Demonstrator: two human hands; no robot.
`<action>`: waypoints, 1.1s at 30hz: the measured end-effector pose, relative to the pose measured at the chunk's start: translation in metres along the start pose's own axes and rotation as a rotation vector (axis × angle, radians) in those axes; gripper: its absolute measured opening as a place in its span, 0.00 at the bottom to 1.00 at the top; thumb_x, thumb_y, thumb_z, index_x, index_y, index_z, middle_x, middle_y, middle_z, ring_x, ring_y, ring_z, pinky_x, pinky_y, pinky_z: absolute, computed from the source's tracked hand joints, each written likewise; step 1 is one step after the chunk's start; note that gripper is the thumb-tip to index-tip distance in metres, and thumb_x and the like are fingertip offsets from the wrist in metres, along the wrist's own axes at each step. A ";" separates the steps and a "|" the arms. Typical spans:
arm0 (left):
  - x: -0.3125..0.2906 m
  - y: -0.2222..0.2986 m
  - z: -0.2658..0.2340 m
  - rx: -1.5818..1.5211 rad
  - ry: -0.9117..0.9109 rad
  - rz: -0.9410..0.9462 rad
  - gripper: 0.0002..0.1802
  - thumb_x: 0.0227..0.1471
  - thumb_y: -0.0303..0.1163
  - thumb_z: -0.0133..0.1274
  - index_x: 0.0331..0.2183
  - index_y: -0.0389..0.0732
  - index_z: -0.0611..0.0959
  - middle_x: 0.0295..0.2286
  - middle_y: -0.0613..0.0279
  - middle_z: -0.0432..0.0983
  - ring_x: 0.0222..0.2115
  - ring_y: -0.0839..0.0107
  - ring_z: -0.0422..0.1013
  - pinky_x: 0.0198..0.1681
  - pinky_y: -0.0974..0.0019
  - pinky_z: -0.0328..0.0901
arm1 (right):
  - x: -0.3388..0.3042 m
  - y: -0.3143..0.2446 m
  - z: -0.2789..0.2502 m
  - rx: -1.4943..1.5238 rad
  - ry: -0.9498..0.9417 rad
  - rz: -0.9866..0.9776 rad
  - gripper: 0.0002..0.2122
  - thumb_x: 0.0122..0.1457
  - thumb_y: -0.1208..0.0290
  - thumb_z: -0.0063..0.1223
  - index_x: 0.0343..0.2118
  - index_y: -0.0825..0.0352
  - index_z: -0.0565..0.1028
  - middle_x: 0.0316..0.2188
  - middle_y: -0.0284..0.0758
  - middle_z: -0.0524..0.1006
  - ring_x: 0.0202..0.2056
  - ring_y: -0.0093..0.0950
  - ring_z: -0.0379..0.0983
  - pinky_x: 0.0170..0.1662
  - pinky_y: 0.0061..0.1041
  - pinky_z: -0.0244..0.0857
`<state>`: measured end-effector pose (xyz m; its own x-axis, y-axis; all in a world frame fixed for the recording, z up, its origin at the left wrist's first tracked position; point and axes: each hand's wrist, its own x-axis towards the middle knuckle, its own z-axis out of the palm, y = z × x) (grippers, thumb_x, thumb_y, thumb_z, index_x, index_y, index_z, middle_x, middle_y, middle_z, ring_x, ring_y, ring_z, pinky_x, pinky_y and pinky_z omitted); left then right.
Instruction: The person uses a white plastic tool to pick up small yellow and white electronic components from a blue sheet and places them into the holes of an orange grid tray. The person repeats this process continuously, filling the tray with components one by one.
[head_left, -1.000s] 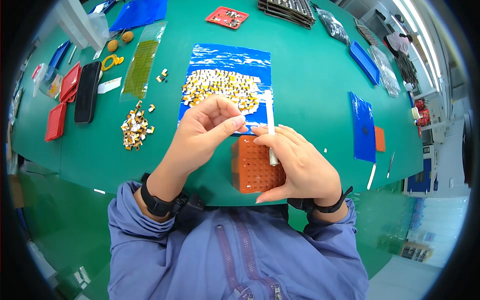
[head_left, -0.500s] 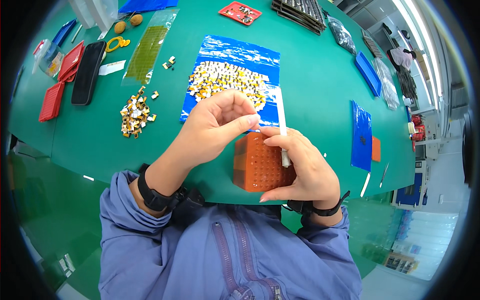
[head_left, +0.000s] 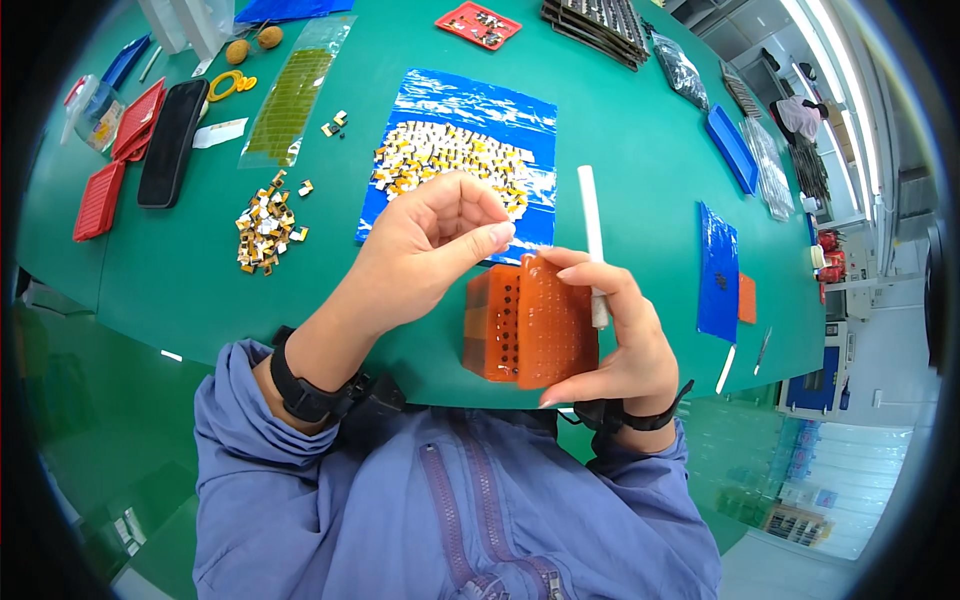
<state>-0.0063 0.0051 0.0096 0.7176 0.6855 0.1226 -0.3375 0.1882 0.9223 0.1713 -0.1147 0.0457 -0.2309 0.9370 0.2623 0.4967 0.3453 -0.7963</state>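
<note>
Plate (head_left: pixel 556 335), orange & dimpled, sits over the orange block (head_left: pixel 488 335), offset to block's R & apparently tilted. A strip of block's top w/ dark dots shows along its L side; can't tell if holes or small parts.

R hand (head_left: pixel 640 335) is clamped on plate, fingers at far edge, thumb at near edge. Same hand also carries a white rod (head_left: pixel 591 215), its lower end under the fingers, upper end pointing away beyond block. L hand (head_left: pixel 430 240) is above block's far-L corner, thumb & index tips meeting or nearly so; can't tell if anything tiny is btwn them. Hands are close but apart.

Beyond block: blue sheet (head_left: pixel 480 95) w/ a spread of small white-&-yellow pieces (head_left: pixel 455 160). Well L of block: a loose pile (head_left: pixel 265 230) of similar pcs. Far R of block: second blue sheet (head_left: pixel 717 270), dark specks on it.

Step in hand, I'd judge: parting plate from block, prob. to get at what's under. Next move seems to call for a steady R grip, plate kept clear of the dots, rod kept from knocking block, L fingertips free for fine work.
</note>
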 end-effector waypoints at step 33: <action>-0.001 -0.001 0.006 0.232 0.101 -0.023 0.04 0.47 0.21 0.48 0.30 0.34 0.73 0.24 0.66 0.69 0.26 0.81 0.65 0.32 0.78 0.60 | -0.034 0.033 -0.031 0.986 0.471 -0.096 0.41 0.32 0.66 0.67 0.51 0.65 0.55 0.50 0.43 0.59 0.53 0.36 0.56 0.54 0.31 0.51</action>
<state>-0.0031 0.0000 0.0109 0.6548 0.7521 0.0745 -0.1648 0.0459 0.9853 0.2218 -0.1329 0.0272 0.2140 0.9077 0.3610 -0.4422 0.4195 -0.7927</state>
